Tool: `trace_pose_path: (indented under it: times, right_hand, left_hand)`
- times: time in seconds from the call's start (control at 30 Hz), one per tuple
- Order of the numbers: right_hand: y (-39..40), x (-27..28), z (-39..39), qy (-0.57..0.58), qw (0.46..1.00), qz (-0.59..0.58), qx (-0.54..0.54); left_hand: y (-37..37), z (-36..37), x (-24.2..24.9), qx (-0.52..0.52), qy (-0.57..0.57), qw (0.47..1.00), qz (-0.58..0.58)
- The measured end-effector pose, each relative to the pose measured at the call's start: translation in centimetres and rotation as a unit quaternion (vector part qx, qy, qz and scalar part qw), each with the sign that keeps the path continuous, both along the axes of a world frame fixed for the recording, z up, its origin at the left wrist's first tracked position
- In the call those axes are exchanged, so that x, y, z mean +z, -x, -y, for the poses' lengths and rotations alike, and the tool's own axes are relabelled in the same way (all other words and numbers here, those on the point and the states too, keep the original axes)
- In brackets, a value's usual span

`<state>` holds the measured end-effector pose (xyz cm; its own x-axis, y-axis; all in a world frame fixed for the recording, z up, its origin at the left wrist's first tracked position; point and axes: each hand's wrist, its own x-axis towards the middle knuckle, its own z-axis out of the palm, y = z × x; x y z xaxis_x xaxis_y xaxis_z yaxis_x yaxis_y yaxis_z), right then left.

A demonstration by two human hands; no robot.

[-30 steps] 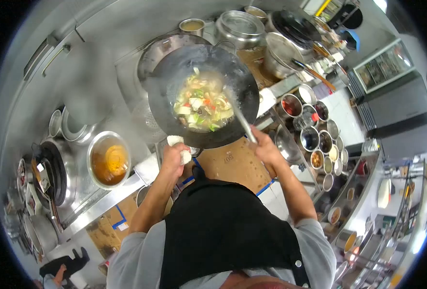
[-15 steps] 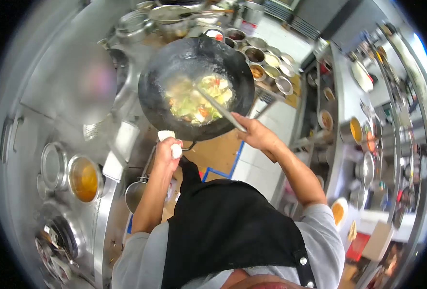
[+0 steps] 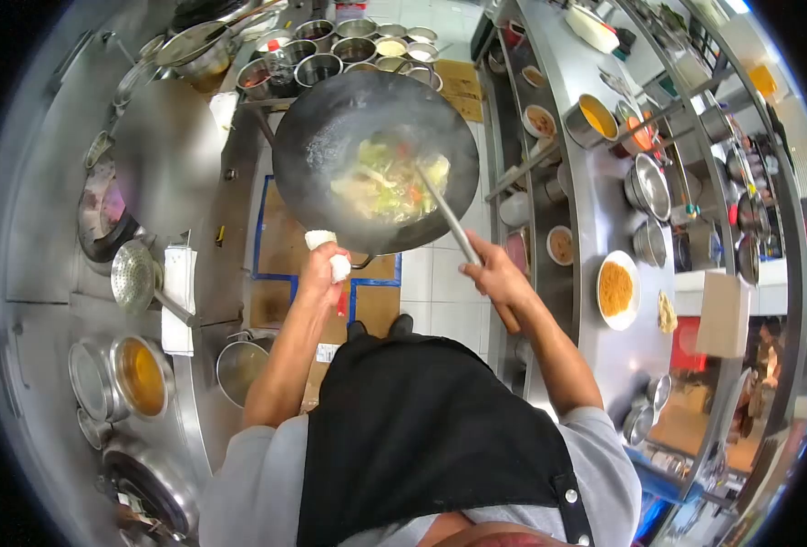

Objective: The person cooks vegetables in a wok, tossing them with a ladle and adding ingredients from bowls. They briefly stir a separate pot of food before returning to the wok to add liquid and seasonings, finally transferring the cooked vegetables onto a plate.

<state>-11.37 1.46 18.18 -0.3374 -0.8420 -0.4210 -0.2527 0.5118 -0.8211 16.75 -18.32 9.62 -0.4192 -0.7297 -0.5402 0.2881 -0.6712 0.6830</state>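
Observation:
A big black wok [image 3: 321, 205] hangs over the aisle floor, slightly tilted. In it, steaming mixed vegetables [image 3: 390, 187] show pale green pieces and red bits. My left hand [image 3: 317, 273] is closed around a folded white cloth [image 3: 321, 239] at the wok's near rim, beside a metal loop handle [image 3: 361, 263]; the exact grip is covered by the cloth. My right hand [image 3: 502, 278] is wrapped round a long metal wok utensil [image 3: 449, 214] with a wooden handle end. Its far end reaches into the vegetables, where steam and food hide its head.
Several seasoning pots [image 3: 319, 68] stand beyond the wok. At left, the steel stove counter carries a perforated skimmer [image 3: 133, 278], a white towel [image 3: 179, 301] and a pot of orange liquid [image 3: 141, 376]. A shelved counter at right holds a plate of orange crumbs [image 3: 617, 290].
My view has turned to the right, with the body, wok and both hands swinging away from the stove side toward the aisle. The utensil stays in the vegetables, and both grips remain closed.

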Motion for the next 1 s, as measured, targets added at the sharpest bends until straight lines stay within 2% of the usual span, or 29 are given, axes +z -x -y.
trace_pose_path:
  times: [0.1,0.17,0.23,0.33,0.4,0.5,0.57,0.67,0.77,0.8,0.9,0.97,1.0]
  right_hand:
    - [-1.7,4.1,-3.0,-0.006,0.997,0.072,-0.016]
    - [-1.1,3.0,-4.3,0.019,0.993,0.094,-0.071]
    - [-0.3,3.3,-3.7,0.034,0.993,0.018,-0.110]
    - [0.5,2.7,-2.2,0.016,0.992,-0.035,-0.120]
    - [-1.5,1.1,-2.1,0.036,0.992,-0.070,-0.097]
    - [-5.6,0.8,-3.8,0.039,0.998,-0.007,-0.055]
    - [-7.0,0.4,-5.7,0.063,0.997,-0.035,-0.001]
    - [-6.4,3.6,-6.7,-0.037,0.995,0.041,-0.085]
    - [-4.7,2.8,-5.7,0.001,0.989,-0.075,-0.129]
    - [-3.0,-1.5,-6.0,0.080,0.977,-0.155,-0.119]
    - [-5.4,-4.9,-5.1,0.020,0.984,-0.065,-0.165]
    - [-9.2,-5.7,-5.1,-0.011,0.975,0.110,-0.194]
    - [-11.4,-4.5,-4.8,-0.008,0.954,0.218,-0.206]
  left_hand:
    - [0.4,-0.7,-0.1,-0.015,-0.020,1.000,0.011]
    - [0.0,-1.5,-0.4,-0.020,-0.032,0.999,-0.003]
    - [-0.5,-1.9,-0.4,-0.026,-0.030,0.999,-0.001]
    - [-1.4,-2.1,-0.2,-0.041,-0.016,0.999,0.015]
    - [-1.8,-1.7,0.0,-0.051,-0.009,0.999,0.012]
    - [-2.3,-1.4,0.5,-0.051,-0.021,0.998,-0.009]
    - [-2.8,-0.7,-0.1,-0.047,-0.009,0.999,0.003]
    - [-3.5,-0.3,0.4,-0.041,0.010,0.998,0.037]
    - [-3.6,-0.4,2.4,-0.028,0.055,0.995,0.073]
    - [-3.5,-0.4,2.8,-0.022,0.075,0.993,0.084]
    - [-3.0,-0.2,2.8,-0.012,0.078,0.992,0.102]
    - [-2.4,0.3,1.6,-0.028,0.084,0.989,0.115]
    - [-2.2,0.4,0.9,-0.037,0.086,0.988,0.123]
